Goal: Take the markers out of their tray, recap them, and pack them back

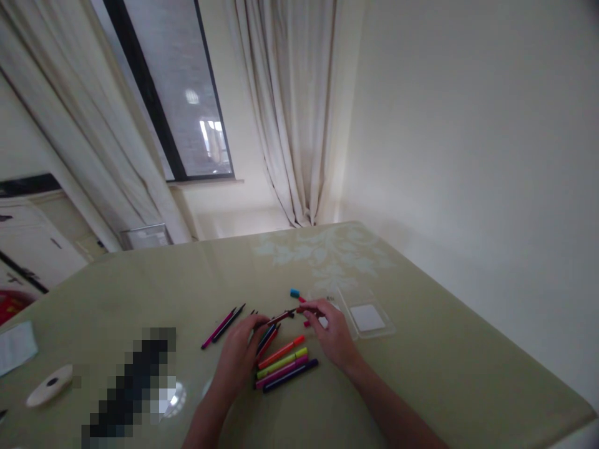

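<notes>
My left hand (pixel 239 349) pinches a dark red marker (pixel 279 318) that points to the right, tip uncovered. At its tip end, my right hand (pixel 333 330) has its fingers closed on a small dark red marker cap (pixel 300 309). Capped markers lie side by side below: an orange marker (pixel 281 353), a yellow-green marker (pixel 283 363), a magenta marker (pixel 281 373) and a dark purple marker (pixel 291 376). Uncapped markers, among them a magenta one (pixel 218 328) and a black one (pixel 229 323), rest left of my left hand. More are partly hidden behind it.
An open clear plastic case (pixel 384 321) with a white card (pixel 367 317) lies right of my right hand. A blue cap (pixel 294 292) sits beyond. On the left are a white oval object (pixel 49 386) and a pale packet (pixel 17 348). A wall borders the table's right side.
</notes>
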### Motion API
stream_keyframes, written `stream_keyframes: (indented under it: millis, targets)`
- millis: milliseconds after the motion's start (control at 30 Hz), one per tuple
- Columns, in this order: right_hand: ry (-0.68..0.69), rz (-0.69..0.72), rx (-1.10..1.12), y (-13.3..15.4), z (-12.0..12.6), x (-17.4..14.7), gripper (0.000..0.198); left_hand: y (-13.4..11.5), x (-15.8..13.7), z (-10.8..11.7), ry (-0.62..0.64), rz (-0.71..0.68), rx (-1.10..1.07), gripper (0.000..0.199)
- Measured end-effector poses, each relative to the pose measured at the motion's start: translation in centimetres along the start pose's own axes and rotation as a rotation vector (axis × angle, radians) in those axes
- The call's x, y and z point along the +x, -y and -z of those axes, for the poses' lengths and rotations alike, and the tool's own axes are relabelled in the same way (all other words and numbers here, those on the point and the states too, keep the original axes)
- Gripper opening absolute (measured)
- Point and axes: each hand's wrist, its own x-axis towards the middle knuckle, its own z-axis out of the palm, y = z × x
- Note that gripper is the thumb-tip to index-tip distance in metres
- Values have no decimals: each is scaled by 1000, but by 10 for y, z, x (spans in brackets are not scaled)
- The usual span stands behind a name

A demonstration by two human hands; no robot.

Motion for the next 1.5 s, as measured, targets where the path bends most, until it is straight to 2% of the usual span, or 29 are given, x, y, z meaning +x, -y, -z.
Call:
stream_keyframes:
  millis: [167, 333, 600, 700, 800, 967, 1033, 1133, 1267, 1300, 1400, 1500]
  targets:
    - [-14, 8, -1, 2, 0, -1, 20, -1, -3, -2, -16, -17, -16, 29]
    - [53, 57, -54, 5, 3, 1, 17, 0, -4, -4, -28, -62, -58, 28]
    - [118, -48, -20, 2, 12, 3, 14, -7, -4, -7, 13, -16, -101, 25]
    - [183, -77, -35, -2, 12, 2, 13, -9, -4, -7, 99, -1, -54, 25]
    - [245, -66, -129, -6, 10, 3, 12, -14, -6, -7, 216, -35, 37, 24]
    - [168, -4, -403, -12, -4, 10, 15, -22, -11, -8, 291, -133, 176, 22]
    - [180, 8, -538, -13, -13, 15, 15, -20, -9, -7, 311, -135, 174, 22]
    - [234, 33, -710, -15, -27, 24, 13, -6, -4, 0, 225, -65, 167, 28]
    - [305, 23, -826, -16, -38, 35, 9, 29, 0, 16, -155, 164, 353, 31]
    - [307, 14, -827, -15, -37, 36, 10, 38, 0, 20, -197, 208, 426, 32]
    - [235, -16, -693, -13, -29, 30, 13, 58, -2, 26, -208, 291, 580, 31]
    - [155, -40, -411, -12, -13, 14, 17, 64, -2, 25, -199, 275, 602, 27]
